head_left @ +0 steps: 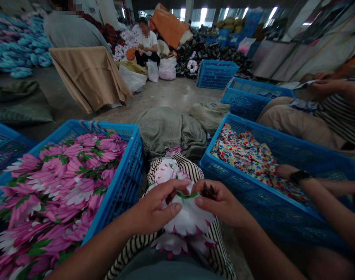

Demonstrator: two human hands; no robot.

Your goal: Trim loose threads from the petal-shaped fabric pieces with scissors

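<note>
White petal-edged fabric piece (pixel 189 217): one, held over the striped cloth (pixel 216 241) on our lap.
Grip: both hands closed on it, left hand (pixel 156 206) and right hand (pixel 221 202) pinching; a dark scrap (pixel 209 191) shows at the right.
Pink petal pieces (pixel 66 182): many, stacked in the left crate (pixel 133 163).
Dotted multicoloured pieces (pixel 247 159): a heap, in the right crate (pixel 291 142).
Blue plastic crates (pixel 218 74): five in view.
Progress: one piece in hand; many remain.
</note>
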